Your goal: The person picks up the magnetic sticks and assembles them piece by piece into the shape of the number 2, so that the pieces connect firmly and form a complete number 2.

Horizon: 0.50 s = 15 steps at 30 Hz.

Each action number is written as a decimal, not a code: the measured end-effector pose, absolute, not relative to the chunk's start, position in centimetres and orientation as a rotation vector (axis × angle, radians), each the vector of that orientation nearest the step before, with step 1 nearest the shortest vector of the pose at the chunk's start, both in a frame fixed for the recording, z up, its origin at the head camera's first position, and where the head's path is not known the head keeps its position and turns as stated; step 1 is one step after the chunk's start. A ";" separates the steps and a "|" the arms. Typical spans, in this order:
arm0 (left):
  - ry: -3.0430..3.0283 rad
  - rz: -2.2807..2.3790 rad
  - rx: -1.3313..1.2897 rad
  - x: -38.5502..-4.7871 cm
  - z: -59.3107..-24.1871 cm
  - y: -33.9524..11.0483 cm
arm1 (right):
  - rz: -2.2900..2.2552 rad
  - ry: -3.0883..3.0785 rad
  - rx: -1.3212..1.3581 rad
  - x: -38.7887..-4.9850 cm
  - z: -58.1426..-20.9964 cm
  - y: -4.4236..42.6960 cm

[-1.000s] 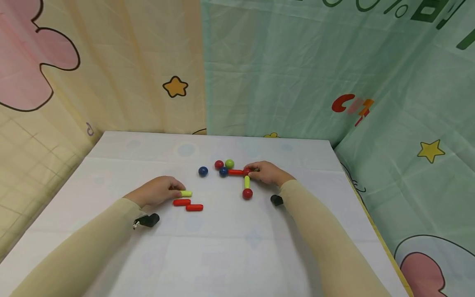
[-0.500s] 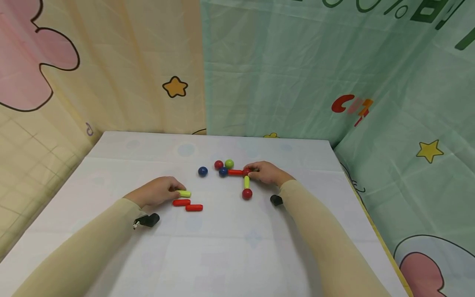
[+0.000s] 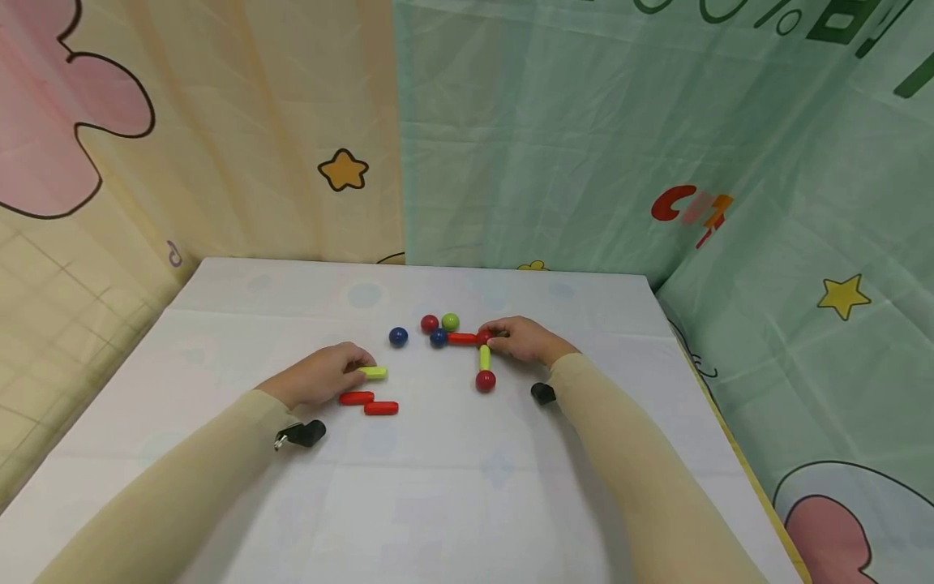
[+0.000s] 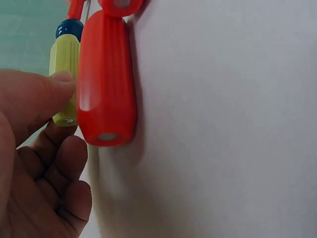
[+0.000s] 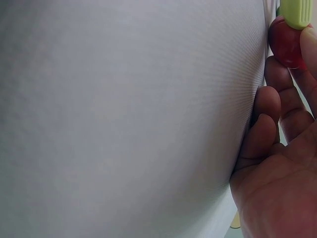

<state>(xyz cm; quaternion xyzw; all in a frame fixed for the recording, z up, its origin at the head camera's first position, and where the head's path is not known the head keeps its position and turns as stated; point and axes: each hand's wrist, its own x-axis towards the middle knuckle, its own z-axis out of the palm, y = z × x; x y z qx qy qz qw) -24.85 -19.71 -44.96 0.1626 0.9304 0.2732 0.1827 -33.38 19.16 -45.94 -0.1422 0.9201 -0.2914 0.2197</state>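
Pinching yellow-green rod (image 3: pixel 375 373) in left grip (image 3: pixel 321 375) and corner red ball (image 5: pixel 286 44) in right grip (image 3: pixel 527 339), could pop adjoining red rod (image 3: pixel 462 339) loose if tugged sideways.

High head view, forward-down over the table (image 3: pixel 438 503); close wrist views of left hand (image 4: pixel 37 183) and right hand (image 5: pixel 285 171).

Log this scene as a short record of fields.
Left hand: pinches a yellow-green rod
Right hand: holds the red corner ball
At that ball: a red rod running to a blue ball; a second green-yellow rod running to a red end ball
Just beyond blue ball: a far red ball and a green ball, contact unclear
Apart, leftward: another blue ball
Near left hand: left red rod and right red rod
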 end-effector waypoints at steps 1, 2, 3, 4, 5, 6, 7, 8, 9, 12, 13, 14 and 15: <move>2.622 0.779 0.464 -24.9 -44.9 -19.5 | -0.805 2.545 -0.391 -33.4 -45.9 19.2; 2.619 0.785 0.470 -24.9 -44.9 -19.3 | -0.807 2.544 -0.388 -33.4 -45.9 19.1; 2.618 0.791 0.476 -24.9 -44.9 -19.1 | -0.807 2.542 -0.386 -33.4 -45.9 19.1; 2.616 0.795 0.481 -24.9 -44.9 -18.9 | -0.802 2.544 -0.387 -33.3 -45.9 19.1; 2.614 0.799 0.484 -24.9 -44.9 -18.6 | -0.800 2.545 -0.387 -33.3 -45.9 19.1; 2.611 0.805 0.487 -24.9 -44.9 -18.4 | -0.804 2.545 -0.385 -33.3 -45.9 19.2; 2.610 0.809 0.497 -24.9 -44.9 -18.1 | -0.802 2.545 -0.386 -33.3 -45.8 19.2; 2.608 0.811 0.507 -24.9 -44.9 -17.9 | -0.801 2.547 -0.387 -33.3 -45.8 19.2; 2.604 0.818 0.504 -24.9 -45.0 -17.6 | -0.798 2.549 -0.389 -33.3 -45.8 19.2; 2.598 0.825 0.514 -25.0 -45.1 -16.9 | -0.794 2.550 -0.392 -33.3 -45.8 19.1; 2.597 0.827 0.518 -25.0 -45.1 -16.6 | -0.792 2.549 -0.391 -33.2 -45.8 19.1; 2.594 0.830 0.517 -25.0 -45.1 -16.4 | -0.792 2.548 -0.389 -33.3 -45.8 19.1; 2.593 0.835 0.518 -25.0 -45.1 -16.2 | -0.792 2.547 -0.390 -33.3 -45.8 19.1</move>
